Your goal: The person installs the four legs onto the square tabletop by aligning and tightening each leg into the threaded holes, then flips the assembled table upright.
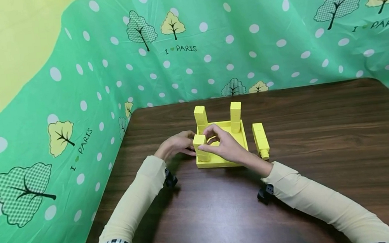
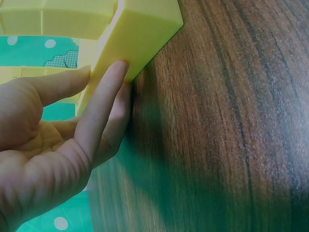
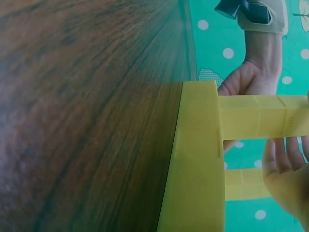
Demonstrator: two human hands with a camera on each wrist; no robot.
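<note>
A shallow yellow square base, like a small toy tabletop turned over, lies on the dark table with upright block legs at its corners. My right hand grips the near-left leg by its upper part, between thumb and fingers. Low at the base's left side is my left hand. In the left wrist view, its fairly straight fingers rest on the outer wall, with the thumb near the rim. The right wrist view shows the gripped leg standing against the base.
Two more legs stand at the far corners, a far-left leg and a far-right leg. Right of the base lies a loose yellow leg with a narrow peg end. A green printed cloth hangs behind the wooden table.
</note>
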